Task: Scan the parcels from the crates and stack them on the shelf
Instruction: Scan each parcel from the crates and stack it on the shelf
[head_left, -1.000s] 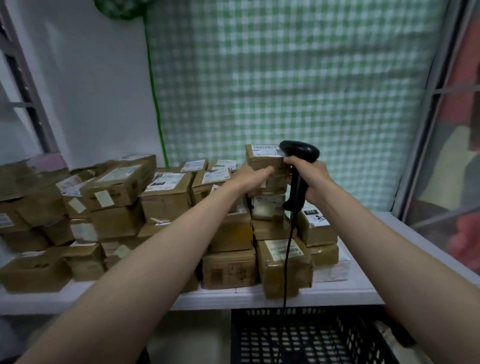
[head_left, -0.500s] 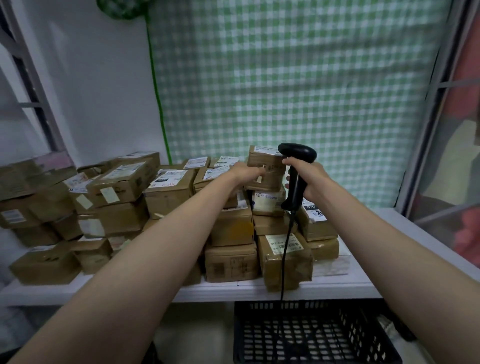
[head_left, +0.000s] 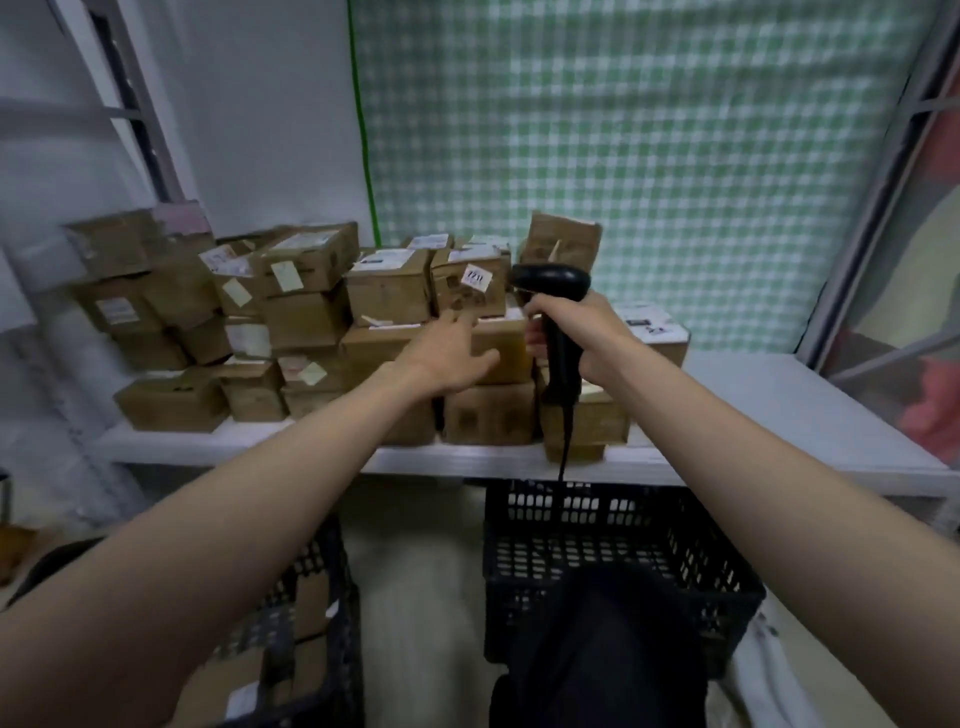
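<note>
Many brown cardboard parcels (head_left: 387, 293) with white labels are stacked on the white shelf (head_left: 769, 410). One small parcel (head_left: 563, 241) stands tilted on top of the stack, behind the scanner. My right hand (head_left: 582, 338) grips the handle of a black barcode scanner (head_left: 553, 283), its cable hanging down over the shelf edge. My left hand (head_left: 449, 351) hovers with loose, spread fingers in front of the middle parcels and holds nothing. A black crate (head_left: 618, 545) stands below the shelf on the right. Another black crate (head_left: 311, 623) at lower left holds parcels.
A green checked curtain (head_left: 623, 156) hangs behind the shelf. A metal rack frame (head_left: 130, 104) rises at the left, a window frame (head_left: 872, 208) at the right. The shelf's right part is bare. My dark-clad leg (head_left: 602, 649) shows at the bottom.
My left hand has let go of the top parcel and drawn back and down with its fingers spread. The parcel now stands tilted on the stack. The view has tipped downward.
</note>
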